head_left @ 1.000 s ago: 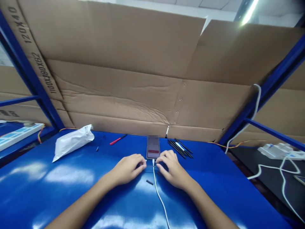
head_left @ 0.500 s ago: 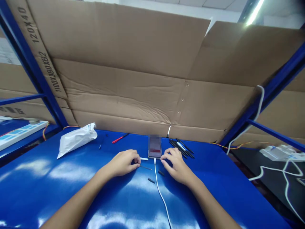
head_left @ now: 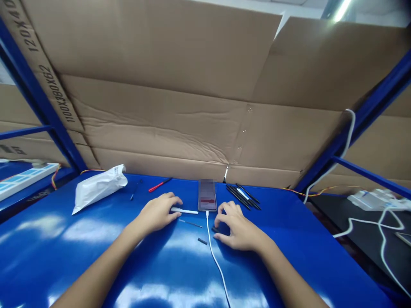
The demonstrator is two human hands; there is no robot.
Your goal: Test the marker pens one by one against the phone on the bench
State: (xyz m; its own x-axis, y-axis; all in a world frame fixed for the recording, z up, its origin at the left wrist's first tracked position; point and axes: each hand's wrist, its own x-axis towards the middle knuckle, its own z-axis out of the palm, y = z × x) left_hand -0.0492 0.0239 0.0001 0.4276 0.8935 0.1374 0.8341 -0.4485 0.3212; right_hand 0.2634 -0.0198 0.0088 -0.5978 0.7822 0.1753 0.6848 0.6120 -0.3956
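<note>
Left hand [head_left: 156, 213] rests, fingers together, against the end of a white stick [head_left: 185, 211]; right hand [head_left: 239, 227] spreads its fingers wide, just beside a small black piece [head_left: 214, 229].

Workshop or assembly bench, storeroom feel. Blue steel workbench [head_left: 64, 252] under both hands: left hand [head_left: 156, 212], right hand [head_left: 237, 226]. Flattened cardboard sheets [head_left: 160, 119] with printed carton sizes stand behind bench, ahead of hands. Blue steel rack uprights [head_left: 41, 98] on either side. Red-handled tool [head_left: 159, 185] ahead of left hand; bundle of black rods [head_left: 242, 196] ahead of right hand. Power strips: one [head_left: 25, 184] far beyond left hand, one [head_left: 375, 201] far beyond right hand. Fluorescent tube [head_left: 342, 8] overhead.
</note>
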